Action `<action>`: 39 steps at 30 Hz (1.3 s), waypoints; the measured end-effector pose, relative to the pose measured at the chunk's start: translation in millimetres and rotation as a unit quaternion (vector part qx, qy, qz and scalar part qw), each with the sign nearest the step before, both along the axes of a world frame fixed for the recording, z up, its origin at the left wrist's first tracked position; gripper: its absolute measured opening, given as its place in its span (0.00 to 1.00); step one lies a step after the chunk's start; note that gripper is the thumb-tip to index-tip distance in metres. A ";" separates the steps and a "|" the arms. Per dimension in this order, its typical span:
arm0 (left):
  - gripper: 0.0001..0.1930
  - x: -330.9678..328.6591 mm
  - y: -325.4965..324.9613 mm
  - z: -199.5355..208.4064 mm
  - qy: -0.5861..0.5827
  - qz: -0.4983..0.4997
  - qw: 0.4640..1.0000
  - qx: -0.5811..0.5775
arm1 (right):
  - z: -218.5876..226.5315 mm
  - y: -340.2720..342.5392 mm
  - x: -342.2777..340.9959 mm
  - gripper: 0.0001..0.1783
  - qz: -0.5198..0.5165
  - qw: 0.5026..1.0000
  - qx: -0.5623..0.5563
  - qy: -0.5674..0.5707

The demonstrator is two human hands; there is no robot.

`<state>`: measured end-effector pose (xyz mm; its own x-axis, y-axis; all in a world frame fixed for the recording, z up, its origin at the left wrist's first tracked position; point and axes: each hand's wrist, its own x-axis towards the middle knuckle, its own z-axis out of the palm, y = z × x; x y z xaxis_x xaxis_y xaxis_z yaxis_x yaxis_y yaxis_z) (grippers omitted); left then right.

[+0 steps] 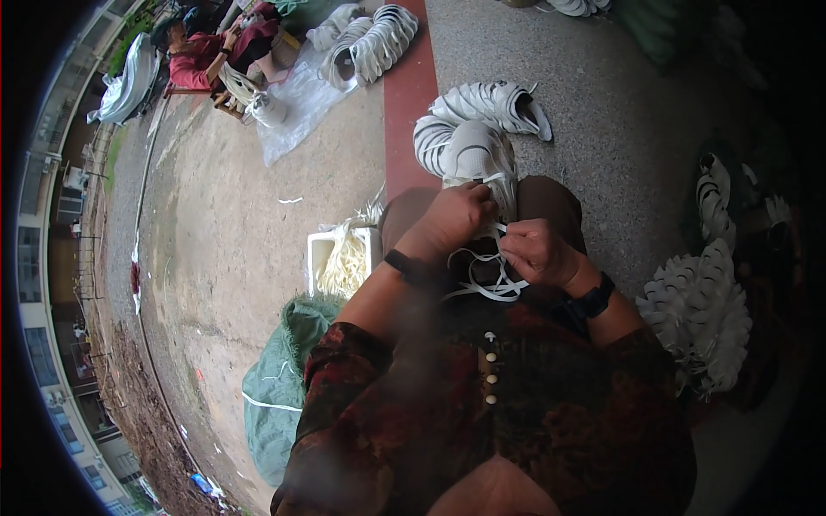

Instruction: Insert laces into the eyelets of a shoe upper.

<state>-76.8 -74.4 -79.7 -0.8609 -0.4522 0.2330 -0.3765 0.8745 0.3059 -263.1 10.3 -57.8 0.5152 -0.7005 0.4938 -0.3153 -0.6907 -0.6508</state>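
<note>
A grey-white shoe upper (475, 153) rests between my knees with its toe pointing away from me. My left hand (460, 215) is closed at the upper's lacing opening; its curled fingers hide the exact spot it grips. Just to the right, my right hand (538, 249) pinches a flat white shoelace (490, 288), thumb against the fingers. Loose loops of the lace hang over my lap below both hands. Beyond the upper, a curved row of nested shoe uppers (490, 103) lies on the ground.
On my left stand a white box (320, 267) of cream laces (346, 262) and a green sack (280, 391). More stacked uppers (701, 310) lie on my right. Farther off, a seated person (202, 60) works beside a plastic sheet (301, 112) and other stacks of uppers (379, 47).
</note>
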 end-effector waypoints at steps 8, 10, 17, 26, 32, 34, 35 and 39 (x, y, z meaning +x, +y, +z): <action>0.09 -1.2 5.5 -8.4 0.040 -0.001 0.998 -0.047 | -0.7 0.9 -3.6 0.08 0.001 1.000 0.008 0.004; 0.09 -2.1 5.2 -10.5 0.028 0.000 0.998 -0.049 | 0.2 0.8 -3.1 0.08 0.001 1.000 0.009 0.006; 0.08 -2.9 4.9 -14.8 0.074 0.010 0.996 -0.050 | -0.6 2.0 -6.6 0.06 -0.016 0.999 0.036 -0.010; 0.05 -3.8 -0.2 -0.2 0.040 -0.016 0.999 -0.033 | 0.6 1.9 -7.8 0.06 -0.020 0.998 0.048 -0.023; 0.07 -4.6 -3.2 -4.2 0.011 -0.018 0.999 -0.047 | 0.6 4.2 -13.5 0.05 -0.039 0.997 0.065 -0.006; 0.07 -0.8 -3.7 -6.3 0.147 0.032 0.987 0.059 | -5.1 4.3 -15.3 0.05 -0.040 0.996 0.066 -0.035; 0.07 1.4 -4.4 -8.0 0.146 0.030 0.987 0.059 | -6.5 4.6 -15.9 0.05 -0.042 0.996 0.066 -0.036; 0.07 3.6 -9.1 -9.4 0.127 0.055 0.972 0.189 | -10.0 0.6 -15.9 0.06 -0.139 0.982 0.120 -0.043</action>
<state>-73.2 -83.5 -89.1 -0.7391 -0.6324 0.2318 -0.3311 0.6408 0.6926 -279.0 10.9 -67.8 0.2523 -0.9097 0.3298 -0.4067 -0.4090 -0.8169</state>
